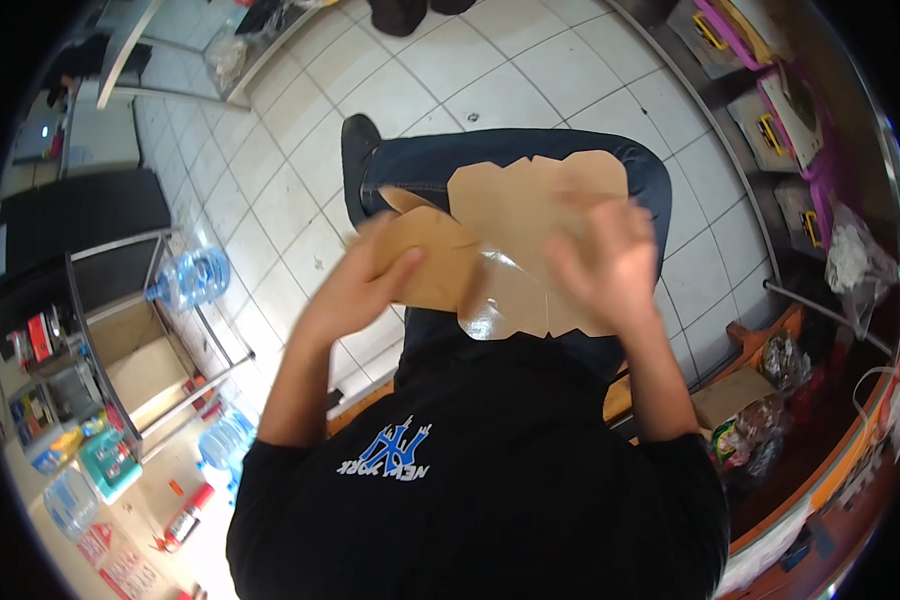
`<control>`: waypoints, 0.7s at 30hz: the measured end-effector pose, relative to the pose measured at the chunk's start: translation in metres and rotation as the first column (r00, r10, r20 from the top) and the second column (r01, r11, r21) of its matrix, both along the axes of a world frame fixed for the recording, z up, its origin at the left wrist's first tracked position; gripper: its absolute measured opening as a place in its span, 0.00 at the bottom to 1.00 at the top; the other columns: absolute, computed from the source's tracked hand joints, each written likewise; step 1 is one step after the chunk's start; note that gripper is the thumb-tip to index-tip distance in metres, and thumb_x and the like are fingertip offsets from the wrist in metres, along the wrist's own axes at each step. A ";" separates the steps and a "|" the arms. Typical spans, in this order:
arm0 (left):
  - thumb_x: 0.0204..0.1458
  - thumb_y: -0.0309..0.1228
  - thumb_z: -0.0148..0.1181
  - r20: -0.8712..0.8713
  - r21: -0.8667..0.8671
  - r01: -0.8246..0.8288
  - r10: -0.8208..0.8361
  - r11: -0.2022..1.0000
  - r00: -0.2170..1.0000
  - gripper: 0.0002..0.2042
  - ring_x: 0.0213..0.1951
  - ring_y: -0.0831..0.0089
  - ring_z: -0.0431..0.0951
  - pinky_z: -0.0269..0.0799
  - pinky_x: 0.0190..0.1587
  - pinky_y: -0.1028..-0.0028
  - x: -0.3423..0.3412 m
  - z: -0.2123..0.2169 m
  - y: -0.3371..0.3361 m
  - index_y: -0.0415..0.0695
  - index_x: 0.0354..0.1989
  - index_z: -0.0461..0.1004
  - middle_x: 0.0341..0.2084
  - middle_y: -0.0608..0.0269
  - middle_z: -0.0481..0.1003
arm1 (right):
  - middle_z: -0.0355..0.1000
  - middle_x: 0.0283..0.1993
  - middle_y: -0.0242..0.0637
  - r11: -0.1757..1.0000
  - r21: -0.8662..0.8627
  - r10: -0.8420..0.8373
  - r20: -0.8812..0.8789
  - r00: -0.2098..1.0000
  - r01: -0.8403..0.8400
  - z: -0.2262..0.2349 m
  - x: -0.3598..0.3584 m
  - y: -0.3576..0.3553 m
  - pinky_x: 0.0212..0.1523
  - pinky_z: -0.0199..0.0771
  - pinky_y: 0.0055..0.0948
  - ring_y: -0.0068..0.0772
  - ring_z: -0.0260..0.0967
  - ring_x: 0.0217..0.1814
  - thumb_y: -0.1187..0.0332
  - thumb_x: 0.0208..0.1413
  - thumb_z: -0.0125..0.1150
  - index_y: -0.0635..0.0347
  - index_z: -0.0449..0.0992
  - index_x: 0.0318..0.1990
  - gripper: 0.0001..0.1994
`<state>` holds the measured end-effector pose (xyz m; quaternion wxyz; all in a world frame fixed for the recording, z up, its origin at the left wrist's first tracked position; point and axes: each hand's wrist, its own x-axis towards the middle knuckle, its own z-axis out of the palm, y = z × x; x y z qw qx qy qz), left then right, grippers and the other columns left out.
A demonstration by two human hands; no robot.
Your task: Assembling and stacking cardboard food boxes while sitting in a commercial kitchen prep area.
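A brown cardboard food box, partly opened out, lies across my lap with its shiny inner face up and notched edges. My left hand grips its folded left part, the thumb pressed on top and the other fingers hidden beneath. Over the right half of the flat card is my right hand, smeared by motion. Its thumb and fingers look spread apart, with nothing seen between them; whether it touches the card I cannot tell.
My bent leg in dark jeans supports the card. At left stand a metal-framed rack, a large water bottle and a fire extinguisher. Shelves with purple-edged bins line the right side, above an open carton.
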<state>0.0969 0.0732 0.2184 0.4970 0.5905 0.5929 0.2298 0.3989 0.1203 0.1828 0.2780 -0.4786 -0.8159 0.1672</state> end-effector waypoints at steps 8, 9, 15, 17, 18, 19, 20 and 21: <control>0.59 0.40 0.54 -0.832 -0.491 -0.189 -0.394 0.850 0.390 0.14 0.34 0.50 0.83 0.79 0.37 0.55 -0.131 -0.043 -0.139 0.48 0.46 0.80 0.31 0.47 0.81 | 0.76 0.37 0.43 0.916 -0.238 -0.238 0.327 0.915 0.323 -0.030 0.047 -0.017 0.41 0.74 0.37 0.42 0.75 0.38 0.53 0.49 0.73 0.61 0.78 0.45 0.23; 0.59 0.40 0.54 -0.833 -0.504 -0.226 -0.402 0.833 0.380 0.13 0.33 0.52 0.83 0.79 0.35 0.55 -0.137 -0.055 -0.180 0.50 0.43 0.81 0.31 0.49 0.81 | 0.76 0.34 0.41 0.937 -0.200 -0.220 0.300 0.928 0.286 -0.039 0.043 -0.020 0.39 0.73 0.34 0.36 0.73 0.36 0.53 0.51 0.72 0.64 0.79 0.43 0.23; 0.57 0.38 0.55 -0.728 -0.655 -0.246 -0.510 0.714 0.458 0.11 0.43 0.67 0.81 0.67 0.54 0.59 -0.093 -0.095 -0.323 0.60 0.45 0.81 0.38 0.62 0.81 | 0.77 0.28 0.40 0.762 -0.563 -0.299 0.132 0.945 0.319 -0.038 0.085 0.003 0.36 0.71 0.25 0.19 0.68 0.32 0.52 0.63 0.60 0.72 0.80 0.43 0.24; 0.57 0.38 0.55 -0.774 -0.581 -0.249 -0.432 0.775 0.464 0.13 0.44 0.68 0.80 0.63 0.57 0.60 -0.083 -0.101 -0.360 0.62 0.49 0.80 0.39 0.63 0.81 | 0.79 0.33 0.41 0.809 -0.525 -0.249 0.102 0.963 0.264 -0.037 0.094 0.014 0.38 0.72 0.27 0.21 0.72 0.35 0.52 0.65 0.58 0.71 0.79 0.46 0.24; 0.57 0.38 0.55 -0.800 -0.508 -0.200 -0.374 0.838 0.469 0.15 0.44 0.68 0.80 0.62 0.58 0.60 -0.082 -0.106 -0.376 0.62 0.52 0.79 0.38 0.64 0.81 | 0.80 0.36 0.44 0.850 -0.445 -0.255 0.123 0.959 0.283 -0.032 0.093 0.019 0.40 0.73 0.28 0.23 0.74 0.38 0.52 0.66 0.56 0.71 0.79 0.47 0.24; 0.57 0.39 0.55 -0.819 -0.430 -0.150 -0.315 0.890 0.481 0.17 0.43 0.67 0.80 0.62 0.58 0.60 -0.076 -0.110 -0.386 0.62 0.54 0.77 0.38 0.65 0.81 | 0.81 0.39 0.46 0.884 -0.361 -0.262 0.148 0.954 0.299 -0.027 0.093 0.024 0.42 0.74 0.29 0.26 0.77 0.41 0.52 0.67 0.55 0.71 0.78 0.49 0.24; 0.57 0.39 0.55 -0.819 -0.428 -0.153 -0.311 0.891 0.483 0.17 0.43 0.67 0.80 0.62 0.58 0.60 -0.072 -0.115 -0.393 0.62 0.54 0.77 0.38 0.65 0.81 | 0.80 0.45 0.47 0.917 -0.284 -0.261 0.106 0.960 0.281 -0.027 0.093 0.028 0.42 0.75 0.31 0.29 0.77 0.45 0.56 0.68 0.53 0.69 0.75 0.54 0.22; 0.57 0.39 0.55 -0.809 -0.349 -0.072 -0.262 0.935 0.526 0.16 0.43 0.66 0.80 0.63 0.57 0.60 -0.069 -0.118 -0.393 0.61 0.53 0.78 0.38 0.65 0.81 | 0.80 0.45 0.47 0.918 -0.280 -0.262 0.107 0.959 0.282 -0.023 0.088 0.031 0.42 0.75 0.31 0.29 0.77 0.45 0.56 0.68 0.53 0.69 0.75 0.54 0.22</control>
